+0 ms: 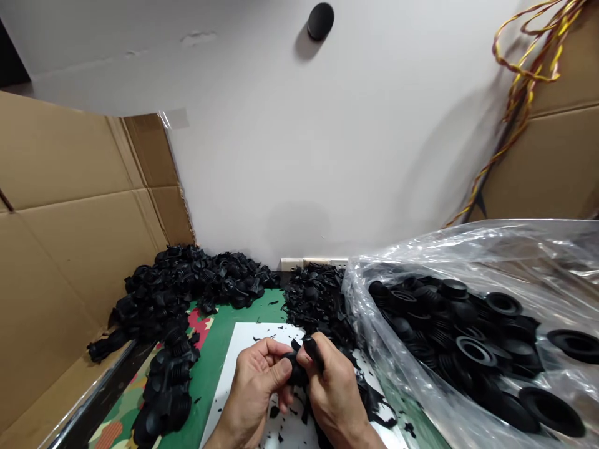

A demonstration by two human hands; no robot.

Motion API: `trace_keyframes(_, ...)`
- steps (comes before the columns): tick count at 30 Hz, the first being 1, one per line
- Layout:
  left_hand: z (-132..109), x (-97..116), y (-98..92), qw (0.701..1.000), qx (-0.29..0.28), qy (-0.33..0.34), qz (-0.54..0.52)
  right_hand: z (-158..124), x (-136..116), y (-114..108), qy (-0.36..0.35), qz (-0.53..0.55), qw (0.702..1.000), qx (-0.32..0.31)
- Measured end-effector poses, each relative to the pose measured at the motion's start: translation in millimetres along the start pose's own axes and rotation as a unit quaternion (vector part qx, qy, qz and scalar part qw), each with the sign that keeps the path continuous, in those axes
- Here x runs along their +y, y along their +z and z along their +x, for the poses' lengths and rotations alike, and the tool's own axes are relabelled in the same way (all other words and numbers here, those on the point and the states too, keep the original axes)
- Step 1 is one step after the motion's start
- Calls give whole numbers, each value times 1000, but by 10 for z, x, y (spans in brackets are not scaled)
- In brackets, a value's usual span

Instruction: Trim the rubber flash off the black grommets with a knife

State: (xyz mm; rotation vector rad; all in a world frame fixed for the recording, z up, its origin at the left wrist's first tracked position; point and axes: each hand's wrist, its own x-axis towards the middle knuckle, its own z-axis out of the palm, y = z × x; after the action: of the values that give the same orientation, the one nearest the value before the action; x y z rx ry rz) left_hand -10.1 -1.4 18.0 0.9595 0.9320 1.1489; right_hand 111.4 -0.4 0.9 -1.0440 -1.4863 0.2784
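Note:
My left hand pinches a small black rubber part between thumb and fingers, low in the middle of the view. Wrapped round a black stick-like tool handle, my right hand meets the left at that part; the tool's working end is hidden. Both hands are above a white board strewn with black scraps. A strip of joined black rubber parts lies left of the board, and a larger heap of them is behind it.
Black trimmings pile up behind the board on the green mat. To the right, a clear plastic bag holds many ribbed black rubber pieces. Cardboard stands at left; twisted yellow-red wires hang at right before a white wall.

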Motion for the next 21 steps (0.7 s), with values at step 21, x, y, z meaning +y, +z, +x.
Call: trace_keyframes(21,33,-57,-78,986,-27,-70,-146,174,256,-170,164,4,986,6)
